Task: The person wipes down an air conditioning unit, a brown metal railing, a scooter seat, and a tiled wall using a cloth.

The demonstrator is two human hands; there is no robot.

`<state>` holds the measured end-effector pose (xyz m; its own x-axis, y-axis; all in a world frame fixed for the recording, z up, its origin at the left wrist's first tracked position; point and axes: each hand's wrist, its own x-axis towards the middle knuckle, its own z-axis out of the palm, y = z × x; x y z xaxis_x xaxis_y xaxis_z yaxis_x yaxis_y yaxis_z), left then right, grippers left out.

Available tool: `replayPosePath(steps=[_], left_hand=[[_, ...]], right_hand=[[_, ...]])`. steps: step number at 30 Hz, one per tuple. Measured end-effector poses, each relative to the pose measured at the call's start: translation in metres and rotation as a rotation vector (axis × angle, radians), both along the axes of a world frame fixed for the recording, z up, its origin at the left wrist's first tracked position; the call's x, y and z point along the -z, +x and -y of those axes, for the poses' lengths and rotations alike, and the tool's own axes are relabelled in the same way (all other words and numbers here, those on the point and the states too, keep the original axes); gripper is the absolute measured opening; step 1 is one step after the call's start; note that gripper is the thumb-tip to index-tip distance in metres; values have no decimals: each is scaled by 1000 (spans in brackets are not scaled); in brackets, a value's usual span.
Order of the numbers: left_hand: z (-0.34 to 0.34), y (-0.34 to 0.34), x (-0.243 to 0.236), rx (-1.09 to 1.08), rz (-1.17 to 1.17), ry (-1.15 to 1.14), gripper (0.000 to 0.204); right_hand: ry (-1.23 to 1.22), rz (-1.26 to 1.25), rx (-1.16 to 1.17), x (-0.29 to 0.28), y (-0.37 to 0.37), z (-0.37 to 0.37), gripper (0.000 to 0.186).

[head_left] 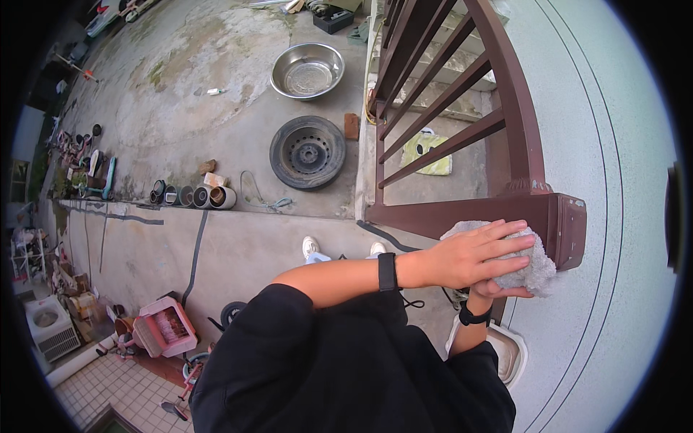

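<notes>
The one grey cloth sits bunched against the end of the railing, by the brown post, under your hands. Its longer axis slants from upper left to lower right, the lower end reaching past the post's near edge. Your left hand lies over it, fingers spread and pointing right; your right hand is underneath, mostly hidden, a finger along the cloth's lower edge, so you cannot tell whether it pinches. The brown railing meets the post, and beside it stands a pale wall with two dark lines. Behind the bars, one yellow-green cloth lies on the ground below concrete steps. Below your right forearm is one white tub. Your two white shoes stand on grey concrete. Farther out in the stained yard are one steel basin, one wheel with its tyre, and one reddish brick just beside it.
</notes>
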<state>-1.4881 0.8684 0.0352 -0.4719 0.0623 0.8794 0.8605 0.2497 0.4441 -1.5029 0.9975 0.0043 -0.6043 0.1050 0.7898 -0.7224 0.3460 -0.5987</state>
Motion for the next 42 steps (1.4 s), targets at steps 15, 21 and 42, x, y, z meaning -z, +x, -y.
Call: replayPosePath(steps=[15, 21, 42], left_hand=[[26, 7, 57, 234, -195, -228, 39], [30, 3, 70, 413, -305, -183, 24], [-38, 54, 29, 679, -130, 472, 10]], right_hand=[[-214, 148, 551, 50, 55, 35, 50], [-255, 184, 700, 61, 78, 43, 52], [-162, 42, 1113, 82, 117, 75, 58]])
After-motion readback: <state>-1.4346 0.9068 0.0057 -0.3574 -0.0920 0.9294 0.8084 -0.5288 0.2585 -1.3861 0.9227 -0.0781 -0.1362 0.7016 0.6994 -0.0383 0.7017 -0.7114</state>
